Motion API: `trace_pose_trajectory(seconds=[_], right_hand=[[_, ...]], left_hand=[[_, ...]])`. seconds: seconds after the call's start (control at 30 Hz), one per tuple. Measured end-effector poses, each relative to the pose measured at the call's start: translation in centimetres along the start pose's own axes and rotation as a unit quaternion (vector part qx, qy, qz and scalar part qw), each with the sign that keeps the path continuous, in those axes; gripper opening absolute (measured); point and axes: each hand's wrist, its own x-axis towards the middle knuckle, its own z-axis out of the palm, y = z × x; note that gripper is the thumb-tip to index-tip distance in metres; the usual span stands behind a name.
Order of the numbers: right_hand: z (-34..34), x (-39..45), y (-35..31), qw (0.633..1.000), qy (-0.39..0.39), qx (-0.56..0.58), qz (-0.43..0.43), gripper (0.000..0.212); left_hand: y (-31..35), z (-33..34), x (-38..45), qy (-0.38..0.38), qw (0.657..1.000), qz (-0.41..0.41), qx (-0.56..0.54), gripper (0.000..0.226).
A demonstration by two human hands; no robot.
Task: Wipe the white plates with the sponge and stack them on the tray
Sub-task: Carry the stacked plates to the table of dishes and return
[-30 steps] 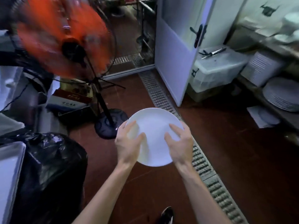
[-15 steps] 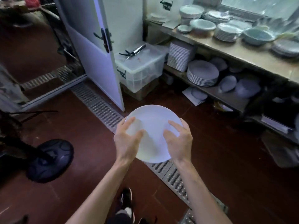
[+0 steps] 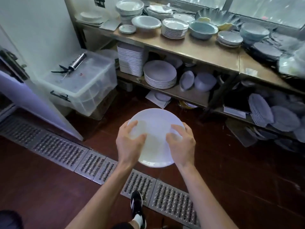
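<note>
Now that the view has swung from the fan to the dish shelves point(image 3: 189, 47), we hold the white plate point(image 3: 156, 128) at frame centre, left hand point(image 3: 130, 142) and right hand point(image 3: 180, 142) both grasping its rim; stacking remains pending, tray unseen.

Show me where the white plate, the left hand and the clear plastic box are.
white plate point(image 3: 156, 121): head view, bare far half.
left hand point(image 3: 129, 144): head view, back of hand.
clear plastic box point(image 3: 85, 76): head view, lid.

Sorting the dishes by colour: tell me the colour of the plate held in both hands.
White, plain with no pattern; the plate shows best in the head view.
</note>
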Motion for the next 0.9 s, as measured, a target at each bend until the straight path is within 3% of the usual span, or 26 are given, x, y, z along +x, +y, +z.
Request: trace_pose_trajectory(seconds=[0.5,0.9], right_hand=[[-2.4,22.3,2.4,0.991,0.113,0.047,0.049,0.033],[-7.4,42.7,5.9,0.993,0.109,0.022,0.034,0.035]], left_hand=[[7.4,17.6,18.2,-0.085,0.995,0.049,0.015,0.051],[13.4,33.8,30.5,-0.081,0.996,0.041,0.001,0.053]])
